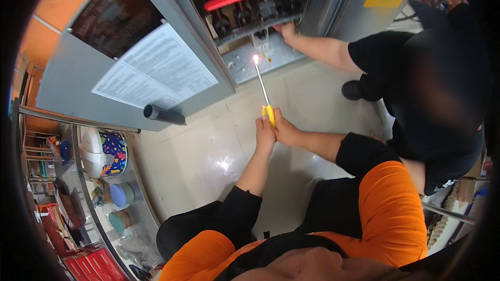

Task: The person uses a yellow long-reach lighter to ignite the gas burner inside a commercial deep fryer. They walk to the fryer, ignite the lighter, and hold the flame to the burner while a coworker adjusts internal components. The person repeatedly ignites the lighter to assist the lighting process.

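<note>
A long-necked lighter (269, 114) with a yellow handle and a metal tube points away from me, a small flame (255, 59) at its tip. My left hand (264, 134) closes on the handle from the left. My right hand (286, 129) grips it from the right, touching my left. Beyond the flame stands an open grey metal cabinet (242, 73), with dark pipes and a red handle (229, 0) inside. A co-worker's hand (285, 30) touches the dark bar at the cabinet's front, right of the flame.
The co-worker (385, 52) crouches close on my right. A grey cabinet door (57, 80) hangs open at the left, bearing a paper sheet (156, 65) and a black tube (164, 115). Lower left, a metal shelf (143, 198) holds a patterned cooker (104, 152) and round containers (122, 194).
</note>
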Demonstrator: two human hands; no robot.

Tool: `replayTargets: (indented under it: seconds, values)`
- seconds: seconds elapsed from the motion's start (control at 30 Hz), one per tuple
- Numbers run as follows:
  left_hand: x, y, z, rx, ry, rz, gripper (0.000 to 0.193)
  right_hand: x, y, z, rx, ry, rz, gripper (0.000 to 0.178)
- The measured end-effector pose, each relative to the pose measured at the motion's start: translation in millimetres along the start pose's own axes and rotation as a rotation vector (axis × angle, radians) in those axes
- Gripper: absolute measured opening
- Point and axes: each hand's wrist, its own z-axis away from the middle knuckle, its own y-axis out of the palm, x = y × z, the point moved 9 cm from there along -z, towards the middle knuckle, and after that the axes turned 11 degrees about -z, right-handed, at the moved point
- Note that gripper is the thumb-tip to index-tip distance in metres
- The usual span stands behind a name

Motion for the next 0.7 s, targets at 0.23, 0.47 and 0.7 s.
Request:
replayTargets:
  seconds: [0.23, 0.47, 0.7]
  values:
    - [1.2, 16.1, 7.6, 0.125, -0.033, 0.102, 0.037, -22.4, -17.3, -10.9, -0.016, 0.01, -0.018, 0.034]
    - [-1.0, 20.2, 4.2, 0.179, -0.001, 0.11, 0.038, -14.1, -15.1, -7.4, 0.03, 0.165, -0.07, 0.028]
    - [-3.5, 19.4, 8.3, 0.162, -0.023, 0.164, 0.043, -13.2, -16.1, -11.6, 0.029, 0.121, -0.02, 0.03]
